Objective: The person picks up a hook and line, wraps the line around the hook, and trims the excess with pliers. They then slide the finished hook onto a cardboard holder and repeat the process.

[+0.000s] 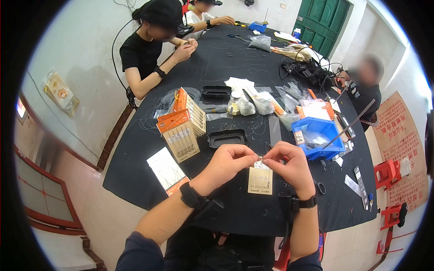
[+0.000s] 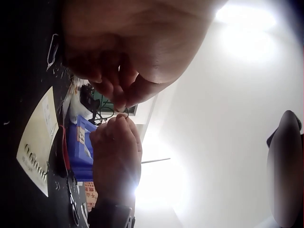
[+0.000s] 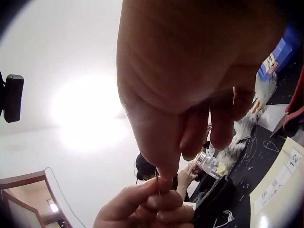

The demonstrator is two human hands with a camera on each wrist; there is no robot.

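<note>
Above the front of the black table, my left hand point(image 1: 228, 161) and right hand point(image 1: 290, 163) meet fingertip to fingertip. Between them they pinch a tiny dark fish hook point(image 2: 126, 114), mostly hidden by the fingers. A fine line point(image 3: 159, 186) trails from the pinched tips in the right wrist view. Below the hands lies a cream card point(image 1: 260, 184), with several small hooks point(image 2: 35, 159) in a row near one end. To the left, a white card with looped line point(image 1: 166, 169) lies flat beside upright orange-topped hook packets point(image 1: 180, 135).
Behind my hands is a black tray point(image 1: 227, 138). A blue bin point(image 1: 318, 137) with a thin rod in it stands to the right. Scissors point(image 1: 320, 188) lie near my right wrist. Bundles of line point(image 1: 264, 104) and packaging cover the middle; other people sit around the table.
</note>
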